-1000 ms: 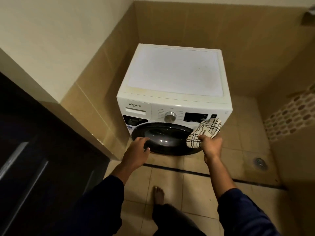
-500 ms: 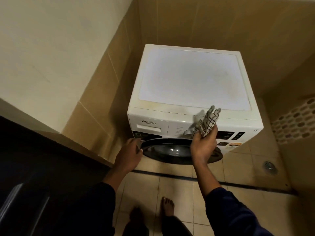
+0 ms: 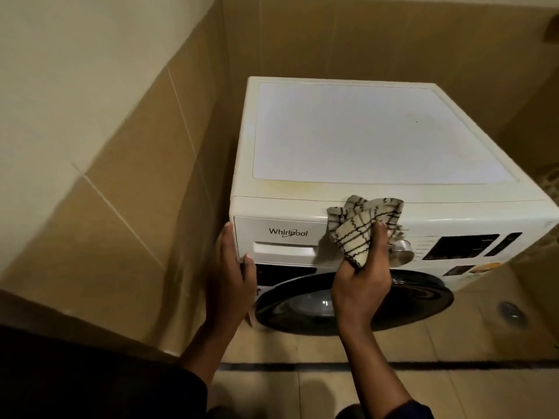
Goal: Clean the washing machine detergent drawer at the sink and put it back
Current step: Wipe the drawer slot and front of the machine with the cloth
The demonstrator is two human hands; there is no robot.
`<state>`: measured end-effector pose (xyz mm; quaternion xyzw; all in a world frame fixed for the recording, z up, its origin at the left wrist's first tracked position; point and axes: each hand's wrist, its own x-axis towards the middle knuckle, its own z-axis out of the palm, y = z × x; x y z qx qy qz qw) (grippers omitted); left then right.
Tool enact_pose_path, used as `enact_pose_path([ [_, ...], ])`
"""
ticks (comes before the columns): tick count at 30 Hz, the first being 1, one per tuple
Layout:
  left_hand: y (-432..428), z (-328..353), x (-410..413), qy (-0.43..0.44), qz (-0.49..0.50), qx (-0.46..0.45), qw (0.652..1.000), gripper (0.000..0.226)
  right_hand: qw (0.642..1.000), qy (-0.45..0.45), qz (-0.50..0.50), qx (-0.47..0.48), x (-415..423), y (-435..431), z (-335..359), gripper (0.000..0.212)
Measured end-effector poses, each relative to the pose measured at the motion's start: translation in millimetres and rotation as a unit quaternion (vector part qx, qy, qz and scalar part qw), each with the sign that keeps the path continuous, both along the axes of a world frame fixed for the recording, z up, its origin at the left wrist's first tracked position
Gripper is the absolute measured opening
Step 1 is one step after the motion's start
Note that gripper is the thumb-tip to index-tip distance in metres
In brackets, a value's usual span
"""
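A white front-loading washing machine (image 3: 378, 137) stands in a tiled corner. Its detergent drawer (image 3: 281, 240) sits closed at the top left of the front panel, with a recessed handle under the brand name. My left hand (image 3: 230, 276) lies against the drawer's left edge, fingers straight up the machine's corner and thumb touching the drawer's lower left. My right hand (image 3: 363, 276) grips a crumpled checked cloth (image 3: 363, 228) held up in front of the panel, just right of the drawer and partly covering the silver dial (image 3: 400, 252).
Below the panel is the dark round door (image 3: 417, 300). Beige tiled walls close in on the left and behind the machine. A dark floor strip (image 3: 287, 365) runs across the tiles in front. A floor drain (image 3: 511, 309) lies to the right.
I have come closer to the machine. My left hand rose from beside the door to the drawer's left edge. My right hand carried the cloth up near the panel.
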<state>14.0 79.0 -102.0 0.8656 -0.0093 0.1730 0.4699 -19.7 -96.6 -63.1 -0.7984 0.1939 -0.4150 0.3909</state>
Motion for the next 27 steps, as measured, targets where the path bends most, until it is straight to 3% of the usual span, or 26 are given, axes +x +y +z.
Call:
enact_pose_path([
  [4,-2.0,-24.5,9.5,-0.132,0.033,-0.005,0.991,0.058,0.997,-0.05,-0.016,-0.058,12.1,0.0,-33.6,0.066],
  [10,-2.9,-48.5,20.4,-0.181,0.017,-0.164,0.97,0.056,0.988,-0.13,0.024,-0.076,29.7,-0.7,-55.0,0.072],
  [13,-2.7,-56.7,28.4,-0.223,0.008,-0.196,0.955,0.059,0.984,-0.133,0.004,-0.117,44.2,2.9,-61.4,0.085],
  [16,0.5,-57.8,37.8,-0.251,0.007,-0.182,0.951,0.059,0.969,-0.126,-0.014,-0.212,59.8,23.2,-56.9,0.076],
  [19,7.8,-54.0,46.5,-0.287,0.005,-0.169,0.943,0.053,0.935,-0.145,0.051,-0.32,71.4,68.3,-53.3,0.064],
  [23,16.1,-57.6,50.1,-0.243,-0.019,-0.253,0.936,0.045,0.888,-0.12,0.083,-0.436,73.7,100.3,-80.4,0.07],
  [27,19.2,-50.2,52.2,-0.196,-0.058,-0.294,0.934,0.06,0.907,-0.106,0.031,-0.407,60.5,40.7,-103.0,0.081],
])
